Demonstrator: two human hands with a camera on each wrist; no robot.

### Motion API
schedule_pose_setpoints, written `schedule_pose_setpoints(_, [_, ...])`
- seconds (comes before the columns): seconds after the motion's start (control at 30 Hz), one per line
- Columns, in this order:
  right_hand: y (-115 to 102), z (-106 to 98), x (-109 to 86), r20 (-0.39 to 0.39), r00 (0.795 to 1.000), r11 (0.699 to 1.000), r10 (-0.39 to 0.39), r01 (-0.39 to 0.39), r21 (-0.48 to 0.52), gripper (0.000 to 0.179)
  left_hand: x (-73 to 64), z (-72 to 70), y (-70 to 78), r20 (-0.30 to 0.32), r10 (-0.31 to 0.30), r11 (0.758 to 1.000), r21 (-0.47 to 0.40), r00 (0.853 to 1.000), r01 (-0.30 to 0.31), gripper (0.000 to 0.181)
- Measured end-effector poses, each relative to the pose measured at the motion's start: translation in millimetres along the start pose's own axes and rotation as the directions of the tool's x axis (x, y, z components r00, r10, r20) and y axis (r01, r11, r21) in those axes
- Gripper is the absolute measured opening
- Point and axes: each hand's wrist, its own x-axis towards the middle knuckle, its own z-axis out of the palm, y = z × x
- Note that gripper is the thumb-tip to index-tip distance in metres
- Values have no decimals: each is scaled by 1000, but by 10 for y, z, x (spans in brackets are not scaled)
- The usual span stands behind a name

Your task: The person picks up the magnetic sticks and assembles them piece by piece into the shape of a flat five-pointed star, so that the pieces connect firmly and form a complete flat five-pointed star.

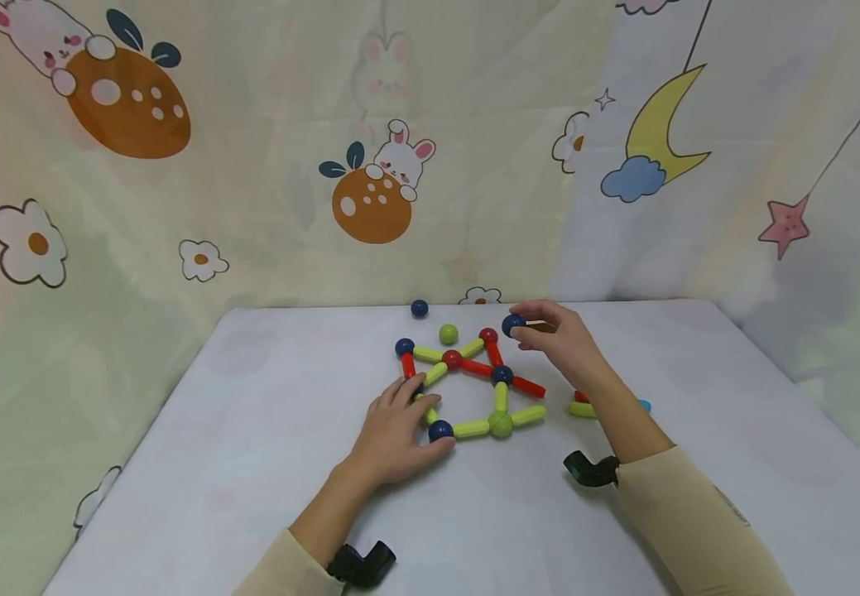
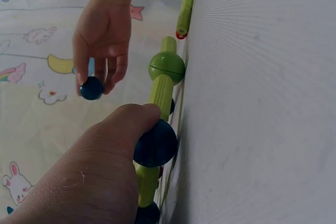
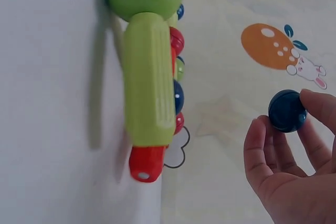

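Observation:
Between thumb and fingertips, my right hand [image 1: 565,341] pinches a dark blue ball [image 1: 513,325], raised beyond the right back part of a magnetic stick-and-ball frame [image 1: 472,430]. The right wrist view shows the same blue ball [image 3: 287,110] held clear of the table. My left hand [image 1: 398,432] rests on the frame's left side, its fingers spread over the sticks and partly hiding a blue ball there. Its thumb [image 2: 142,116] touches the front-left blue ball [image 2: 156,145]. Yellow-green and red sticks join blue, red and green balls in the flat frame.
A loose green ball [image 1: 448,334] and a loose blue ball [image 1: 419,309] lie behind the frame. Several loose sticks [image 1: 582,409], partly hidden by the right forearm, lie to the right. A printed cloth [image 1: 273,165] hangs behind the white table [image 1: 251,430].

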Motion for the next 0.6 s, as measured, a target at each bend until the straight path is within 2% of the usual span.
schedule_pose_setpoints(0.27, [233, -85, -206, 22, 999, 998, 48, -48, -32, 48, -3, -8, 4, -12, 8, 1000, -12, 1000, -8, 68])
schedule_pose_setpoints(0.43, [342, -147, -276, 21, 998, 995, 58, -56, -84, 48, 4, -19, -2, -10, 1, 1000, 0, 1000, -1, 69])
schedule_pose_setpoints(0.6, [372, -199, -335, 26, 998, 983, 60, -54, -177, 45, 1, -17, 4, 0, 3, 1000, 0, 1000, -3, 69])
